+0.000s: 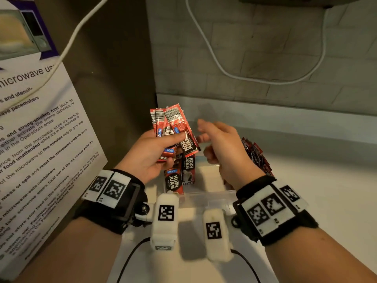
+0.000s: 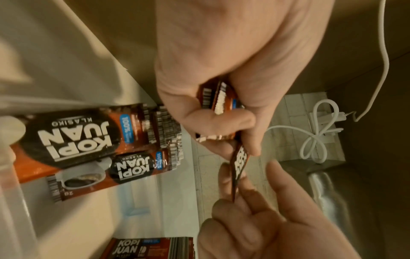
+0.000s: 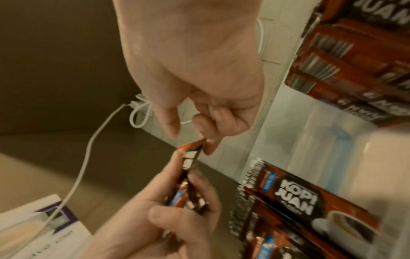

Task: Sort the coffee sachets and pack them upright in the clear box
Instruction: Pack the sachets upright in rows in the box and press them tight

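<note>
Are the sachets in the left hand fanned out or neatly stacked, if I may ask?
Fanned out: the sachets in the left hand splay apart at their barcode ends.

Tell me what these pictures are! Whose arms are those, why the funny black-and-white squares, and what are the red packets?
No machine: those are a person's two bare hands. The big picture comes from a camera on the head; the other two come from cameras strapped to the wrists, on the bands with the squares. The left hand grips a bunch of coffee sachets. The right hand touches the end of one with its fingers, thumb apart. On the white counter sits the clear box with packed sachets inside, and another pile of sachets lies to the right.
</note>
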